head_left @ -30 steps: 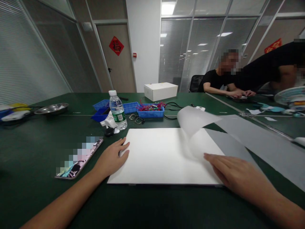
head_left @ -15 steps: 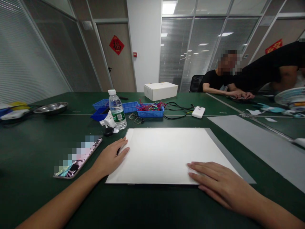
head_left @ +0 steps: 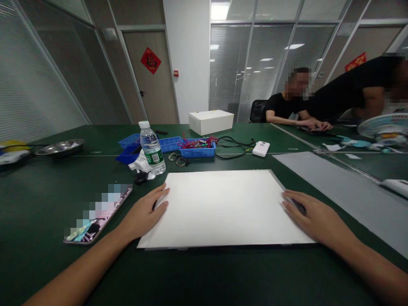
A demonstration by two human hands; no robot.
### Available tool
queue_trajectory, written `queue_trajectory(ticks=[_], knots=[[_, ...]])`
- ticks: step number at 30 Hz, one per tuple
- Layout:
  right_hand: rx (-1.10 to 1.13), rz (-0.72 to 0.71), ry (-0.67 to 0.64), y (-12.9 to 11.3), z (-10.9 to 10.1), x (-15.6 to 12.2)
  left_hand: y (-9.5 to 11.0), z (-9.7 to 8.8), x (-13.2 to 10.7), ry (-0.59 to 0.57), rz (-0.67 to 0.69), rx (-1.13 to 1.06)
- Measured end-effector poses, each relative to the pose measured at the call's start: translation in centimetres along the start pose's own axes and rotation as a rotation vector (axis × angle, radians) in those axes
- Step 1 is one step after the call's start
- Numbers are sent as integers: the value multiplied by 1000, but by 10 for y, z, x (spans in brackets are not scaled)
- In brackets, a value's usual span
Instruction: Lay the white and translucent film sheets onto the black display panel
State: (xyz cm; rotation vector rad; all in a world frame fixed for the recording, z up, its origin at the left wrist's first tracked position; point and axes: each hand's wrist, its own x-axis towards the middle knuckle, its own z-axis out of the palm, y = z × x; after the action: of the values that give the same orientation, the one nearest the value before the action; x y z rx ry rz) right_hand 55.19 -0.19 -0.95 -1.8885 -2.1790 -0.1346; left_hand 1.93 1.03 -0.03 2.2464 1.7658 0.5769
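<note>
On the green table in front of me lies a large white sheet [head_left: 219,212], with a thin grey edge of another layer showing along its upper right side. My left hand [head_left: 148,212] rests at the sheet's left edge, its thumb and fingers spread and the fingertips on the border. At the opposite edge is my right hand [head_left: 310,214], fingers stretched out and the tips touching the sheet's side. A gap shows between thumb and fingers on both hands. A phone [head_left: 98,219] with a patterned face lies left of my left forearm.
Beyond the sheet stand a water bottle [head_left: 152,148], folded glasses [head_left: 178,159], a blue tray [head_left: 197,151] of red wires, a white box [head_left: 211,122] and a white power bank [head_left: 261,148]. A grey sheet [head_left: 338,191] lies right. Two people [head_left: 287,108] are at the far right.
My right hand has moved from the sheet's lower right surface to its right edge. The grey margin on the right has narrowed. My left hand stays at the left edge; the view has shifted slightly.
</note>
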Motion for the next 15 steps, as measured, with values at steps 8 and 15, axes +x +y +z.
queue_trajectory(ticks=[8, 15], knots=[[51, 27, 5, 6, 2, 3, 4, -2, 0, -2, 7, 1], [-170, 348, -25, 100, -5, 20, 4, -3, 1, 5, -2, -8]])
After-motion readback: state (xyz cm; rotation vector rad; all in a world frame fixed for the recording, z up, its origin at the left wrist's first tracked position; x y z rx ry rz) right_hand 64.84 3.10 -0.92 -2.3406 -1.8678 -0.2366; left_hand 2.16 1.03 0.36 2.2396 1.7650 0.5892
